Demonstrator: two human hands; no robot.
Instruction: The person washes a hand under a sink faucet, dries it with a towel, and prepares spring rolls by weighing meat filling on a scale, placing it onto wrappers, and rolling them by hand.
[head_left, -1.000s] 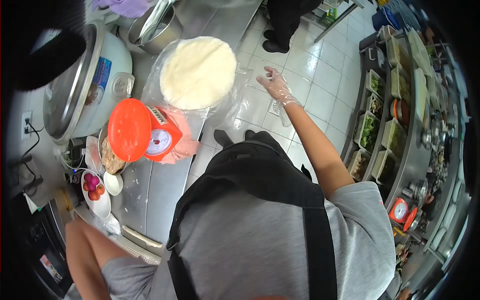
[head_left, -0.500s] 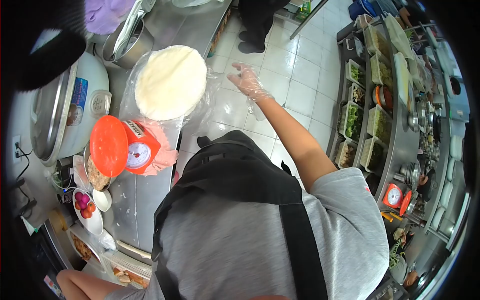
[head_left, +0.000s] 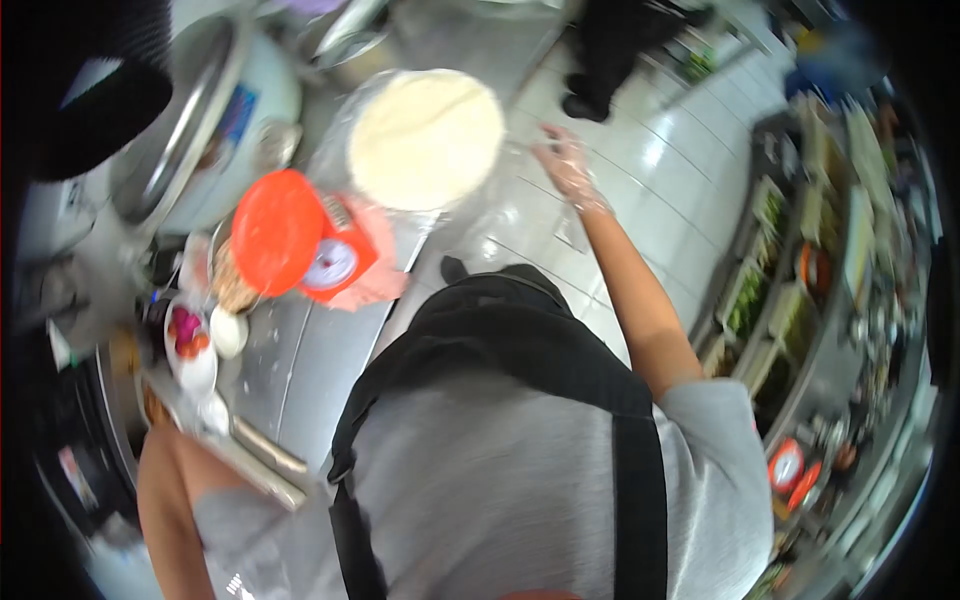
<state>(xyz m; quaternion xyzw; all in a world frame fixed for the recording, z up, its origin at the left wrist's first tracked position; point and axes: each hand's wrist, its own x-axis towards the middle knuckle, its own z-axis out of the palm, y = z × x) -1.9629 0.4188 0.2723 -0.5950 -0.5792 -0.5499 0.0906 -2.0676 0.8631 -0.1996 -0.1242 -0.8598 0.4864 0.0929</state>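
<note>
My right hand [head_left: 566,168], in a clear plastic glove, is held out over the tiled floor. Its fingers look apart and I see nothing in them, though motion blurs the picture. Closest to it is a flat, round, pale sheet like dough [head_left: 428,140], lying on clear plastic film [head_left: 335,150] at the counter's edge. My left arm [head_left: 170,500] bends at the lower left, and its hand is out of view. Between the round sheet and my body stands an orange dial scale [head_left: 335,262] with an orange pan [head_left: 278,232], beside a pink cloth [head_left: 378,255].
A large lidded pot [head_left: 225,150] stands left on the metal counter [head_left: 275,370]. Near it, a white dish [head_left: 195,365] holds red and purple pieces. Shelves with vegetable baskets [head_left: 745,300] line the right. Another person in dark clothes [head_left: 620,45] stands ahead.
The whole view has turned and shifted, so counter things appear farther right. My left arm is bent differently at the lower left. My right hand remains held out over the floor.
</note>
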